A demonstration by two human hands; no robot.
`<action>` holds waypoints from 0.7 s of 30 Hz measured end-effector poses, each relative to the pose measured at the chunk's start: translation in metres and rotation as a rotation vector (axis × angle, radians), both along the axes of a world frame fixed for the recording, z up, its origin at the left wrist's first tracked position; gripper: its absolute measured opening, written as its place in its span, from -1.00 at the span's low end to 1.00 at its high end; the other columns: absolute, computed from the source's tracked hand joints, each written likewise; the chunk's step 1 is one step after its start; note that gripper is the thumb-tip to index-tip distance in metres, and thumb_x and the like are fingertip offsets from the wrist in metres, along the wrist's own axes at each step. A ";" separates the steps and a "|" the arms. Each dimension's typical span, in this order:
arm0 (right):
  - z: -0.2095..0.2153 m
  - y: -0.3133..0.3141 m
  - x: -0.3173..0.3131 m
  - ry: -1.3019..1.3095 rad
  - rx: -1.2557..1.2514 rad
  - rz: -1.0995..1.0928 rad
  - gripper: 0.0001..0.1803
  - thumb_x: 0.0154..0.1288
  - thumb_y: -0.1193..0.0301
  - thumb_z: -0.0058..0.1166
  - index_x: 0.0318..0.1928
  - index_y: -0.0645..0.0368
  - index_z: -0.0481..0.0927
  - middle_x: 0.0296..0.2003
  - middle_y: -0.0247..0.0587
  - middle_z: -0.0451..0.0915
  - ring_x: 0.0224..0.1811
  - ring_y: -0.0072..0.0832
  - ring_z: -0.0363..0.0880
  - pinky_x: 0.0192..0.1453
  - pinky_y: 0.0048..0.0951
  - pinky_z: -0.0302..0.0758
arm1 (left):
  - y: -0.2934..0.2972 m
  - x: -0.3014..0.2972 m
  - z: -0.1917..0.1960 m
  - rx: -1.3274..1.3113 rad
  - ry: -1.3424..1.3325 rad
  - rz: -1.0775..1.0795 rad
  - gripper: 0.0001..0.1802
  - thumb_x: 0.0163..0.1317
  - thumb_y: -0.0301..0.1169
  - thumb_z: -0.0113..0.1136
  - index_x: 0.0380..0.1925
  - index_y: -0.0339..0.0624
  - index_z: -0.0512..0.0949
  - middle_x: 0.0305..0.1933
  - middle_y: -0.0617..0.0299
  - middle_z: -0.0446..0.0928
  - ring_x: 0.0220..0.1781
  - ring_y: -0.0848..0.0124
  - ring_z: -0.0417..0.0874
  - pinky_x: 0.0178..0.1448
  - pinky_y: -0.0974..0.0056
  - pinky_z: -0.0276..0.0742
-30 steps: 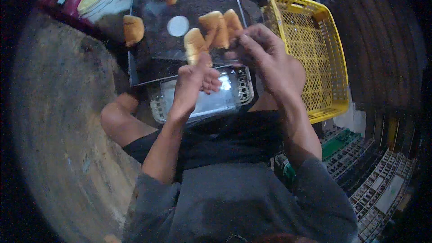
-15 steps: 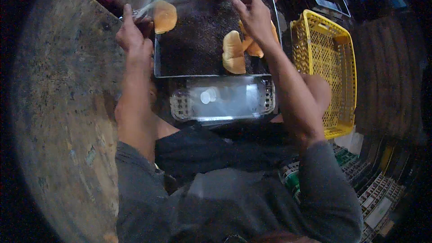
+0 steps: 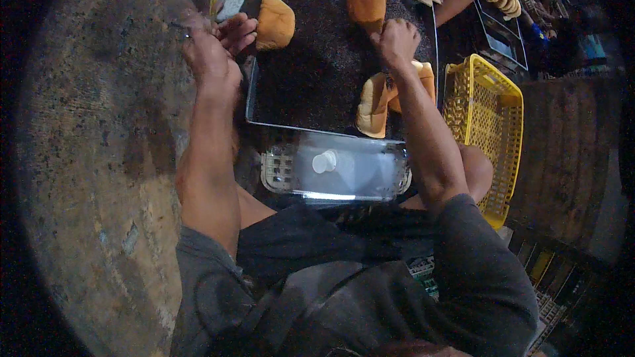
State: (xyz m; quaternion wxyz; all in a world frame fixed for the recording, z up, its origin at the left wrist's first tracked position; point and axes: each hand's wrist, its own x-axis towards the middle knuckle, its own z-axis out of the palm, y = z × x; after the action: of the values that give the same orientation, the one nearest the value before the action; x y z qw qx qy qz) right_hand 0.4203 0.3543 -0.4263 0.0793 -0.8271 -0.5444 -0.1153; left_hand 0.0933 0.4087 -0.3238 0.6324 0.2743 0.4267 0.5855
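Just beyond the right hand and slightly left, a bun lies on the tray, long axis pointing away; that hand, curled narrow, meets its near end, pinch unclear. Farther off, the left hand half-curls beside another bun, hold unclear.

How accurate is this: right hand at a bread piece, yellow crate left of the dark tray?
The side is wrong: the head view shows the yellow crate right of the dark tray. The right hand is indeed at a bread piece.
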 end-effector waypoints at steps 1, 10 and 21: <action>0.000 -0.005 -0.008 -0.041 0.027 0.026 -0.55 0.06 0.03 0.18 -0.15 0.07 0.65 0.04 -0.08 0.51 0.20 -0.04 0.35 0.24 0.01 0.23 | -0.006 0.005 0.004 -0.001 0.045 0.026 -0.36 0.41 0.06 -0.22 -0.13 -0.48 0.36 -0.29 -0.14 0.61 -0.42 0.17 0.71 -0.37 0.29 0.70; 0.096 -0.026 0.008 0.262 0.012 0.176 -0.58 0.15 0.03 0.06 -0.22 0.12 0.59 -0.30 -0.06 0.66 -0.14 -0.08 0.63 0.17 0.11 0.28 | -0.014 0.004 -0.005 0.216 0.269 0.109 -0.26 0.41 0.08 -0.24 -0.10 -0.62 0.38 -0.20 -0.16 0.56 -0.38 0.14 0.72 -0.41 0.30 0.70; 0.096 -0.022 0.014 0.266 -0.054 0.183 -0.51 0.17 0.04 0.15 -0.14 0.22 0.49 -0.17 0.05 0.63 -0.06 -0.02 0.59 0.17 0.14 0.32 | -0.001 0.012 -0.027 0.156 0.583 0.031 -0.30 0.43 0.06 -0.25 -0.20 -0.53 0.52 -0.29 -0.05 0.61 -0.48 0.23 0.70 -0.50 0.34 0.62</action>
State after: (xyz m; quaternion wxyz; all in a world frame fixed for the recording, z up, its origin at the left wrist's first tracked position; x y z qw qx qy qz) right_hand 0.4339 0.3326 -0.3308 0.1386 -0.7839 -0.6049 0.0176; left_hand 0.1056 0.4074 -0.3504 0.4512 0.4721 0.5482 0.5226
